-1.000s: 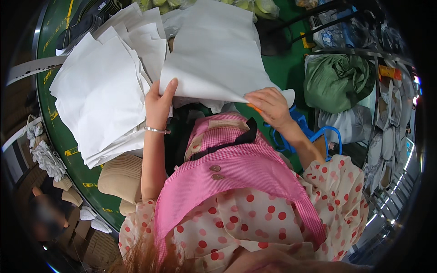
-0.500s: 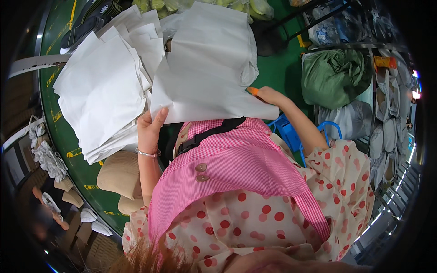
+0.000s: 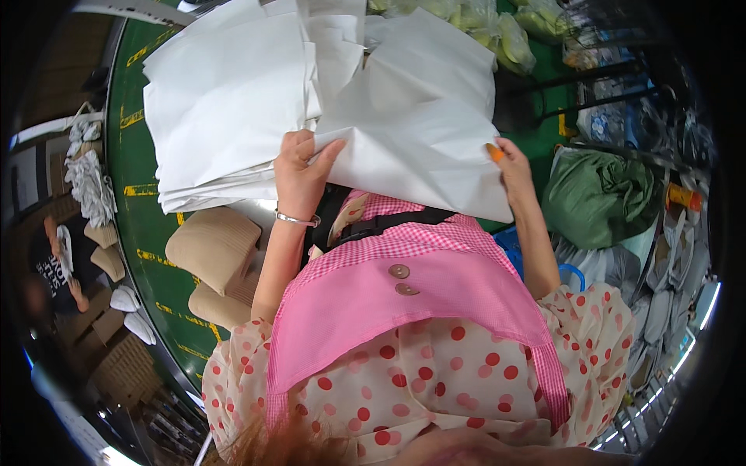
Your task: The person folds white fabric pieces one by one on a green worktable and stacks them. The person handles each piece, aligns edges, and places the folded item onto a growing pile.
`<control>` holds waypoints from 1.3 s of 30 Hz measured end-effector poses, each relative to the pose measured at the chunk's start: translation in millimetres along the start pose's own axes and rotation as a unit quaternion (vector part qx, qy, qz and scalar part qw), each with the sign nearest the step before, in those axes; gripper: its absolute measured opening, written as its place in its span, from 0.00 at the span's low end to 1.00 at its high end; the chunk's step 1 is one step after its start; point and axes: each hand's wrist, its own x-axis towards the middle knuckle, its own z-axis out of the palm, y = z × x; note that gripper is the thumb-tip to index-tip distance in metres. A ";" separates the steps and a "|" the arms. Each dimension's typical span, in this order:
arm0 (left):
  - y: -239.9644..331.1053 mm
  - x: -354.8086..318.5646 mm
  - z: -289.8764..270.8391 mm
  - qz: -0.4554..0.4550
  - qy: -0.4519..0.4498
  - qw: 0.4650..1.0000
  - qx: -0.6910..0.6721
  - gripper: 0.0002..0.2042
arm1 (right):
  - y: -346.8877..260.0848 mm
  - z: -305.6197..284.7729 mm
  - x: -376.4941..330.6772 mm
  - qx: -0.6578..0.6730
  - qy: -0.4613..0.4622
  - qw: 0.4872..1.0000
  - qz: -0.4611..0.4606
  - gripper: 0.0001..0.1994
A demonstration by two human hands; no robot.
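While both hands pinch it, white sheet [image 3: 423,116] hangs over green table [image 3: 136,210], just beside stack [image 3: 225,101] on L. L hand [image 3: 299,167] clamped on lower-left edge, thumb on top. R hand [image 3: 513,167] closed on right edge w/ orange thing [image 3: 494,152]. Prob light, floppy, thin fabric; grip edges/corners, else sags.

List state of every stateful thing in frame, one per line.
left hand: grip closed on the white fabric sheet's near edge
right hand: grip on the sheet's right edge, small orange thing at fingertips
white fabric sheet: lifted, spread between both hands
stack of white sheets: flat, fanned unevenly
green sack: bunched shut
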 end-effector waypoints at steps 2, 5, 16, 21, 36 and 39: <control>12.0 -1.0 -4.0 -0.083 -0.033 0.988 -0.129 0.09 | -13.8 -6.1 4.0 0.083 0.004 0.996 -0.042 0.16; 15.7 -3.6 -8.1 -0.153 -0.048 0.953 -0.257 0.12 | -48.6 -7.4 -5.3 0.148 0.034 0.988 -0.039 0.18; -2.8 -5.7 -20.1 -0.262 0.106 0.867 -0.411 0.11 | -72.9 -17.0 -38.4 0.046 -0.142 0.982 0.115 0.11; -13.3 -3.3 -20.3 -0.304 0.067 0.841 -0.443 0.11 | -81.3 -21.7 -33.8 0.088 -0.096 0.988 0.081 0.08; -41.1 -3.3 0.2 -0.309 -0.076 0.835 -0.450 0.15 | -150.3 16.5 -32.0 0.075 -0.087 0.977 -0.179 0.11; -41.7 -5.1 -4.1 -0.302 -0.045 0.805 -0.509 0.12 | -154.0 19.6 -38.5 0.071 -0.109 0.979 -0.158 0.13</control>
